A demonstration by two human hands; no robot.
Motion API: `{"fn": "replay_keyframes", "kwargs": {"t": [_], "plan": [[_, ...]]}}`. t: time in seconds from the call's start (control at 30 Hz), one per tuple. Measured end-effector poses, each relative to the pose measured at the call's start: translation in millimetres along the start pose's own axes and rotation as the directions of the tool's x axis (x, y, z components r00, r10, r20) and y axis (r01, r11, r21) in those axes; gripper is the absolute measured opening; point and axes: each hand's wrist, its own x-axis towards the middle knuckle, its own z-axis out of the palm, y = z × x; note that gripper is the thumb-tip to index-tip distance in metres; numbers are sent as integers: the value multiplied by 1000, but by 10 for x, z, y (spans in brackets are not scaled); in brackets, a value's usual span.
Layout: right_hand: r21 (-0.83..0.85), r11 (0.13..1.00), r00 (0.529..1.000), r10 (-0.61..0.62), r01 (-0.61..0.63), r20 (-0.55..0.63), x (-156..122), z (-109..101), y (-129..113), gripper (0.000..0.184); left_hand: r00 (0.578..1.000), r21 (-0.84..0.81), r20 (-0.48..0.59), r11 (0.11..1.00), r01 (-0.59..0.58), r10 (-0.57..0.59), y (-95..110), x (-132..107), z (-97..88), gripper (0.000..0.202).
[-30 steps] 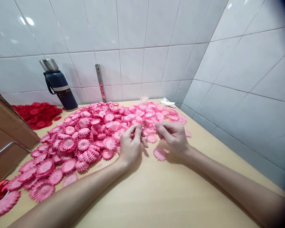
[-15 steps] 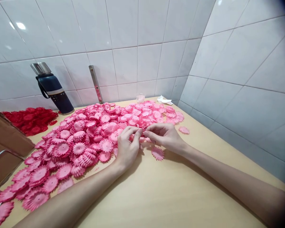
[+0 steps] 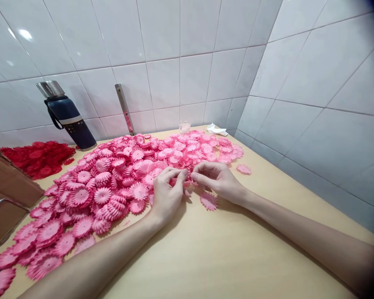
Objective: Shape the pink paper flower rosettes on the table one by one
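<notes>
Both hands meet at the near edge of a large heap of pink scalloped flower-shaped discs [image 3: 102, 195]. My left hand [image 3: 168, 193] has its thumb and forefinger pressed together in a pinch. Facing it from the right, my right hand [image 3: 216, 178] pinches too, its fingertips a small gap from the left ones. Bits of pink show beneath and between the fingers, but what they grip is too small and covered to make out. One loose pink disc [image 3: 209, 201] lies flat on the table just below the right hand.
Behind the heap, a dark blue flask [image 3: 70, 118] and a metal strip [image 3: 124, 109] stand near the tiled wall. Red discs [image 3: 37, 158] are piled left, beside a cardboard box [image 3: 11, 199]. A clear cup [image 3: 184, 127] and white tissue [image 3: 217, 129] sit at the back.
My right fingertips have drawn slightly away to the right, widening the gap between the hands. My left hand is nearly still. The whole view has shifted a little.
</notes>
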Motion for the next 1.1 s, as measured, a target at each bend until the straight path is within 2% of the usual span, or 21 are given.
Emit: {"fn": "replay_keyframes", "kwargs": {"t": [0.17, 0.3, 0.4, 0.57, 0.67, 0.83, 0.93, 1.1], "plan": [[-25, 1000, 1000, 4, -5, -29, -6, -8, 32, 17, 996, -77, 18, 993, 86, -85, -11, 1, 20, 27], [-111, 992, 987, -74, 58, -144, 9, -62, 92, 14, 977, -161, 53, 964, 212, -206, -28, -10, 40, 31], [-113, 991, 977, -89, 68, -193, 18, -81, 100, 14, 975, -194, 83, 957, 218, -205, -41, -23, 47, 30], [11, 1000, 983, -12, 15, -186, 8, -21, 64, 18, 971, -342, 110, 909, 239, -214, -54, -29, 48, 24], [116, 993, 976, 43, -18, -215, 9, -7, 53, 24, 962, -322, 140, 908, 267, -234, -47, -26, 50, 8], [223, 973, 979, 95, -53, -182, 6, -34, 47, 37, 949, -286, 138, 905, 314, -285, -22, -25, 53, 20], [222, 973, 987, 94, -63, -132, -1, -39, 55, 36, 955, -288, 153, 913, 288, -254, -18, -21, 49, 27], [225, 973, 990, 77, -49, -118, 10, -33, 69, 33, 956, -308, 168, 908, 283, -241, -32, -11, 50, 23]]}}
